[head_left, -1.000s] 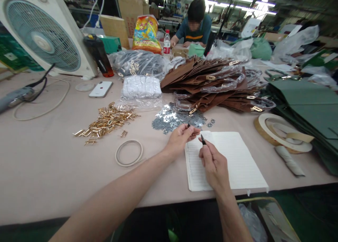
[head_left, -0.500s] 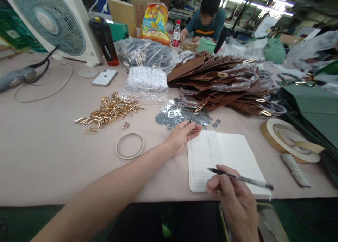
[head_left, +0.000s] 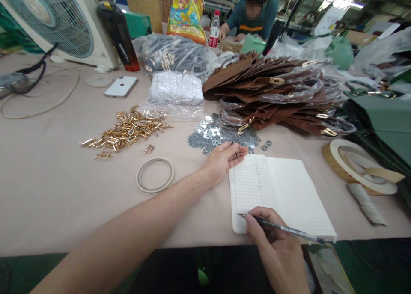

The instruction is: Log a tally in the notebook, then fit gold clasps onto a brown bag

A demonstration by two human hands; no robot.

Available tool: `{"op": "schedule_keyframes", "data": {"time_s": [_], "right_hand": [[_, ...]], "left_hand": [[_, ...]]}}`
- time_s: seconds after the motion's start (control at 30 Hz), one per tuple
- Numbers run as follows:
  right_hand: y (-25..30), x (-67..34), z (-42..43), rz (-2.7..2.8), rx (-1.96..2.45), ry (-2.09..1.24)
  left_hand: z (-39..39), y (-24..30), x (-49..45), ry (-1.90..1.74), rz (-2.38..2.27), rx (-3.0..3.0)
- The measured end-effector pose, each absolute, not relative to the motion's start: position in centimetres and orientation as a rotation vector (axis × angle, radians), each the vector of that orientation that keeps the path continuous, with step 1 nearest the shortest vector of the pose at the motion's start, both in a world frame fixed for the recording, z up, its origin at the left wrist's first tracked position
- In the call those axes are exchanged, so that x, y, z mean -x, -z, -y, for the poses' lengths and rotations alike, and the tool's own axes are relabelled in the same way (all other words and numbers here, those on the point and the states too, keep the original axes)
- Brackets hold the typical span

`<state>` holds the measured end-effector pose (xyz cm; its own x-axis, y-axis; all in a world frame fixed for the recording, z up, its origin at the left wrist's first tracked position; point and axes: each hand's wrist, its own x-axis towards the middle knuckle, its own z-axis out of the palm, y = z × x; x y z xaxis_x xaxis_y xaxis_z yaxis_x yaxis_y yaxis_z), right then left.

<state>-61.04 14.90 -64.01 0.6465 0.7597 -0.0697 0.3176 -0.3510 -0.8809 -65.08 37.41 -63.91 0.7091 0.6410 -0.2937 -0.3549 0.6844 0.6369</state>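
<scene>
My right hand (head_left: 268, 242) is shut on a slim black-and-silver pen (head_left: 282, 228), with its tip at the lower left of an open lined notebook (head_left: 279, 195). My left hand (head_left: 221, 163) rests beside the notebook's top left corner. Its fingertips pinch a small dark object (head_left: 232, 143), possibly a pen cap, mostly hidden by the fingers. Just above those fingers lies a scattered heap of small grey metal plates (head_left: 221, 133). A loop of pale cord or tape (head_left: 155, 175) sits to the left of my left forearm.
Loose gold metal fittings (head_left: 126, 131) lie on the beige table (head_left: 41, 157). Behind them are a white phone (head_left: 120, 87), bagged white items (head_left: 173, 88) and stacked brown leather pieces (head_left: 269, 93). A tape roll (head_left: 361, 167) lies right; a fan (head_left: 54, 24) stands back left; a co-worker (head_left: 253, 13) sits opposite.
My right hand has moved down and left, bringing the pen tip from above the page to the notebook's lower left. The whole view has shifted as my head moved. My left hand stays nearly still.
</scene>
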Motion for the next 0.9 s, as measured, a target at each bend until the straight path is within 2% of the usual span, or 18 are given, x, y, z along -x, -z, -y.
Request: {"op": "schedule_keyframes", "data": {"time_s": [0.6, 0.9], "right_hand": [[64.7, 61.9, -15.7, 1.146, 2.028, -0.318], [64.9, 61.6, -15.7, 1.215, 2.031, -0.284]], "left_hand": [[-37.7, 64.3, 65.0, -0.586, -0.543, -0.583], [-37.8, 64.7, 65.0, -0.605, -0.532, -0.509]]}}
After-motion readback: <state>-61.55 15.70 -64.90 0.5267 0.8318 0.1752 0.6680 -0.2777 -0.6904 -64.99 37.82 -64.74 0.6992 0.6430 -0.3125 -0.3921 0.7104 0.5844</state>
